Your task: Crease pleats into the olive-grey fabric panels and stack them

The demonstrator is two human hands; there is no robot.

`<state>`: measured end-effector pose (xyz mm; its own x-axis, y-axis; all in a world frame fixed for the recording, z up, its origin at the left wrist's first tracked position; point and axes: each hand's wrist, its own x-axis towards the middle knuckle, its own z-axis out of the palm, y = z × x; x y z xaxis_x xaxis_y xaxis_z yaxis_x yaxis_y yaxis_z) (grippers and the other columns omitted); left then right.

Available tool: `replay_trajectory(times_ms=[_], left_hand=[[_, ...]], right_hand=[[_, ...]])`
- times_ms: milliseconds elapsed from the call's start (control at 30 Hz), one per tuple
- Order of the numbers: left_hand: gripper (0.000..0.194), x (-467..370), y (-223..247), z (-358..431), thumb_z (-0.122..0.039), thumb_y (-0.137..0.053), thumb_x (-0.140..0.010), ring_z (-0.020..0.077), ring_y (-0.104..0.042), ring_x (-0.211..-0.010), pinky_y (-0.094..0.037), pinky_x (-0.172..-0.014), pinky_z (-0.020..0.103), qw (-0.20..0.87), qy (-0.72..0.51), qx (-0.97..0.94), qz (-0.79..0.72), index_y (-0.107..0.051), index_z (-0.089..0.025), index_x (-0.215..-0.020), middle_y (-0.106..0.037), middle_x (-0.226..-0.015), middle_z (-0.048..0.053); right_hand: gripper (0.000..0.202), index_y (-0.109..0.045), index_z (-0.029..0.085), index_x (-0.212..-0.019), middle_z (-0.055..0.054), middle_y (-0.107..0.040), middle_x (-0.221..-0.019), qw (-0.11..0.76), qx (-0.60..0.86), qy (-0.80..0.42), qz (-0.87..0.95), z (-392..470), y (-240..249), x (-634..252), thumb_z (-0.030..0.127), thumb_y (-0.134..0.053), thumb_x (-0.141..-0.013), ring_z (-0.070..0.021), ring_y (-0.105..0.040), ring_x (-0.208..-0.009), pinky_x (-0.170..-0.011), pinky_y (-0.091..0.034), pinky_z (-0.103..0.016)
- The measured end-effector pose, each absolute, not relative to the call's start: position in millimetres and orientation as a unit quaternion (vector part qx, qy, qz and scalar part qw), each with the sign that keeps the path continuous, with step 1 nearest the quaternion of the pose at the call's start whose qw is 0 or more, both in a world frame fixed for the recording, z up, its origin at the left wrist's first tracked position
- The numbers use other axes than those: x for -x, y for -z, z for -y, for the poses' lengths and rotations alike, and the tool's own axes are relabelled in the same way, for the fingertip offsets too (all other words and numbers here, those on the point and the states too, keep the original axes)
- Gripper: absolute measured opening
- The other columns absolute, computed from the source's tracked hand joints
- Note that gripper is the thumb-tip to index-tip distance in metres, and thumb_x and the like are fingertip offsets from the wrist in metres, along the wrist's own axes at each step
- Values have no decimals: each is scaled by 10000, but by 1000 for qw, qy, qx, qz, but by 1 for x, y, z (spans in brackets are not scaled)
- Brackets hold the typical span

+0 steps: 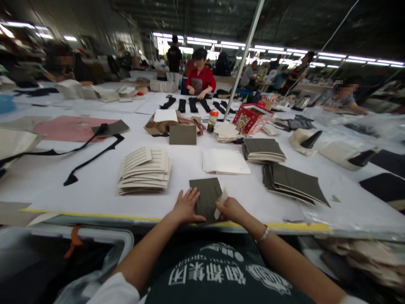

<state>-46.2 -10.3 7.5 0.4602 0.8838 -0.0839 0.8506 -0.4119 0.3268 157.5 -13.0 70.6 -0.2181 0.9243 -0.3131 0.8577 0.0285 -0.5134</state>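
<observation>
A dark olive rectangular panel lies flat at the table's front edge before me. My left hand rests on its left side with the fingers spread. On the panel's right side, my right hand grips a flat off-white strip-like tool, its upper end slanting up past the fingers. I cannot tell what the tool is made of. A stack of cream panels stands to the left. Behind the panel is a white stack of sheets. Dark olive panels are piled in one stack and another stack to the right.
A white table has yellow tape along its front edge. Further back stand an orange-lidded jar, a red patterned box and a slanting metal pole. Black strips lie left. A person in red works across the table.
</observation>
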Motion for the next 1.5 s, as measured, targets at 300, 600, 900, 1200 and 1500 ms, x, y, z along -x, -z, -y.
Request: replay_trajectory(times_ms=[300,600,900,1200,1500], left_hand=[[1026,39,0,6,-774,-474,-595,311,-118,-1357,8,-1074,530,138,-42,-840,-522,-225,-189,-1400,-147,-1487,111],[1081,40,-3,7,-775,-505,-563,307,-97,-1361,15,-1078,507,138,-38,-840,-523,-223,-153,-1400,-98,-1488,152],[1174,40,-3,7,-812,-489,-521,314,-72,-1363,23,-1081,489,140,-28,-840,-523,-181,-108,-1409,-84,-1483,181],[1227,41,0,6,-810,-494,-504,314,-68,-1364,23,-1082,495,143,-38,-841,-521,-143,-59,-1408,-86,-1481,178],[1227,40,-3,7,-790,-520,-503,314,-80,-1362,12,-1087,489,157,-39,-834,-528,-153,-39,-1401,-93,-1477,185]], right_hand=[[301,-602,136,-826,-64,-668,-745,133,613,-174,759,-43,-68,-118,260,-337,-893,-125,-614,-655,-633,-409,-205],[293,-613,146,-790,-65,-661,-724,14,582,-166,796,16,-73,-135,259,-358,-882,-146,-592,-689,-611,-352,-226],[304,-614,119,-904,-104,-668,-874,66,606,-100,786,-27,-68,-117,248,-339,-900,-168,-599,-800,-689,-379,-236],[315,-631,146,-846,-67,-670,-789,49,589,-158,791,-3,-67,-128,264,-343,-895,-151,-609,-756,-669,-386,-223],[248,-619,151,-792,-50,-662,-722,47,547,-191,813,-1,-67,-130,242,-396,-851,-145,-598,-685,-631,-383,-223]])
